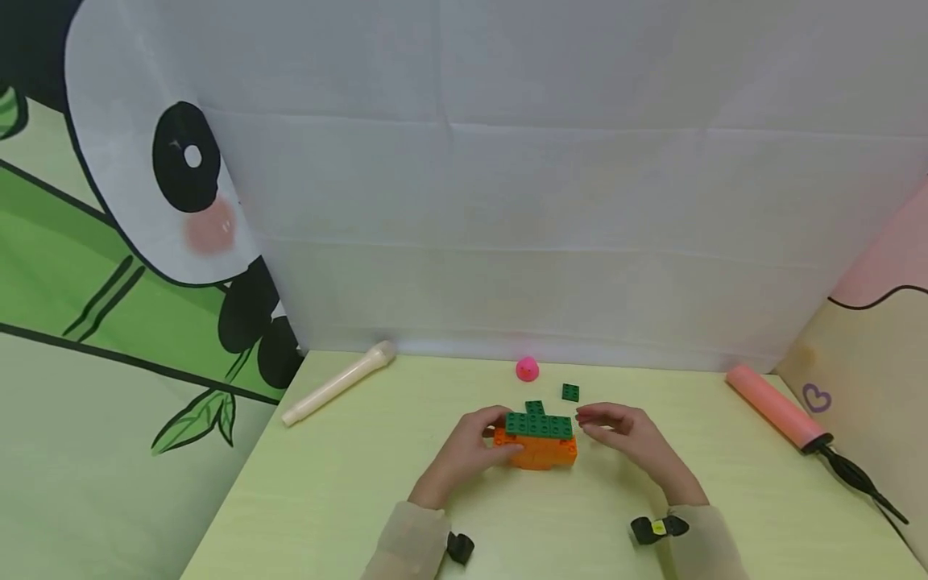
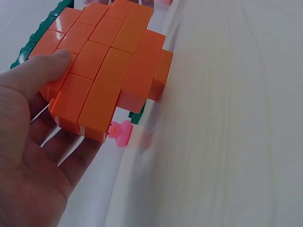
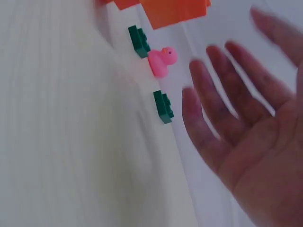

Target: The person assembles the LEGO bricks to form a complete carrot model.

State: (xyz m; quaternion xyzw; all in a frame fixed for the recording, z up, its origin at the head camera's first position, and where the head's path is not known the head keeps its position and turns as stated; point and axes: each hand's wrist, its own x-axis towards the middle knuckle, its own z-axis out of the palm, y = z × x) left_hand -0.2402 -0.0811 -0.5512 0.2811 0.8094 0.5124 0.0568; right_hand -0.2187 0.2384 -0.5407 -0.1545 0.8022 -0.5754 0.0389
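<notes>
An orange toy-brick build point(image 1: 540, 453) with a layer of green bricks point(image 1: 539, 425) on top is gripped by my left hand point(image 1: 470, 451), thumb on its near face and fingers behind. The left wrist view shows the orange bricks point(image 2: 102, 61) stacked in stepped rows. To the right of the build, my right hand point(image 1: 629, 435) is apart from it and holds nothing; its fingers point(image 3: 213, 104) are spread. On the table beyond lie two loose green bricks, one brick point(image 1: 570, 392) near the right fingertips and another brick point(image 1: 534, 408) just behind the build.
A small pink duck point(image 1: 527, 369) sits near the table's back edge. At the back left lies a cream-coloured stick point(image 1: 339, 383) with a thicker end. A pink cylinder with a black handle point(image 1: 779, 409) lies along the right side. White cloth point(image 1: 507, 242) hangs behind the table point(image 1: 312, 499).
</notes>
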